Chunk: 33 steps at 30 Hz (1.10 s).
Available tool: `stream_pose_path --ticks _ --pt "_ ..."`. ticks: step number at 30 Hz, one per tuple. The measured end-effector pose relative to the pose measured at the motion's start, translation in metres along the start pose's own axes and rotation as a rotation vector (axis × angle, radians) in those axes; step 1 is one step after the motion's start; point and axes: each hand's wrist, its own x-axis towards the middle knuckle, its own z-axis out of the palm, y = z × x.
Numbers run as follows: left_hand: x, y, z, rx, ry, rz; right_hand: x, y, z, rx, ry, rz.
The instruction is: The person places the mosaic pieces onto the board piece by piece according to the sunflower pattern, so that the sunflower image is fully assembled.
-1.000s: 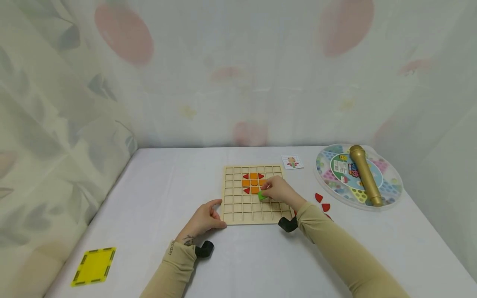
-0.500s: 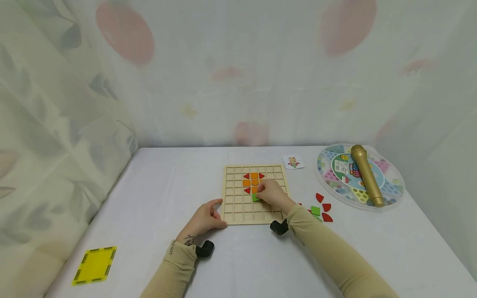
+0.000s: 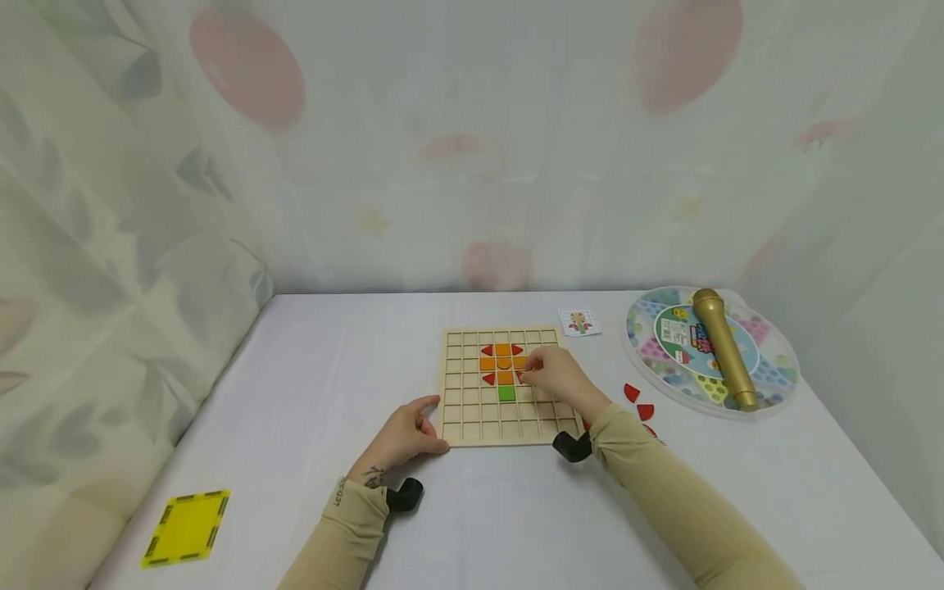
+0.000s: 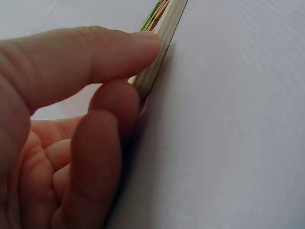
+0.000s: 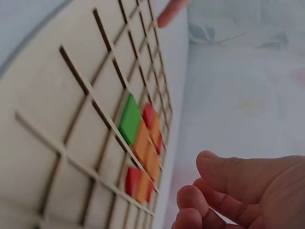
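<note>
A square wooden grid board (image 3: 479, 414) lies on the table, with orange tiles (image 3: 504, 350), red corner pieces (image 3: 488, 378) and one green square tile (image 3: 506, 393) set in its cells. At the board's near left corner, my left hand (image 3: 401, 434) holds the edges between thumb and fingers. The left wrist view shows the thumb (image 4: 138, 50) against the board's edge and the other fingers bent below. Over the right part of the board is my right hand (image 3: 556, 378). Its fingers are loosely bent with nothing visible between them, apart from the green tile (image 5: 129, 121).
Loose red pieces (image 3: 645, 411) lie right of the board, partly behind the right sleeve. A small pattern card (image 3: 578, 321) is at the board's far right corner. Further right, a gold microphone (image 3: 726, 348) rests on a round patterned case (image 3: 642, 344). A yellow square frame (image 3: 184, 528) lies front left.
My right hand placed the green tile in a cell below the orange ones, let it go and drew back to the right. My left hand stayed at the board's corner.
</note>
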Motion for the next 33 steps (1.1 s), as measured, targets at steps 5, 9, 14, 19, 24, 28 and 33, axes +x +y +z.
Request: stream_pose_path --ticks 5,9,14,19,24,28,33 --pt "-0.001 0.001 0.0 0.006 0.008 -0.009 -0.02 0.015 -0.035 -0.054 0.024 -0.003" --pt "-0.001 0.0 0.0 0.015 0.012 -0.013 -0.037 0.036 -0.054 -0.104 0.028 0.049" --pt "0.001 -0.003 0.0 0.021 0.013 -0.006 -0.059 0.068 -0.065 -0.126 -0.016 0.115" --pt "0.0 -0.003 0.001 0.009 0.015 -0.004 -0.073 0.094 -0.064 -0.223 -0.054 0.118" --pt "0.0 -0.002 0.0 0.009 0.023 -0.01 -0.076 0.107 -0.057 -0.269 -0.106 0.135" --pt "0.0 -0.003 0.001 0.017 0.027 -0.006 -0.075 0.11 -0.054 -0.266 -0.106 0.13" --pt "0.0 -0.003 0.001 0.023 0.028 0.0 -0.074 0.11 -0.055 -0.24 -0.097 0.129"
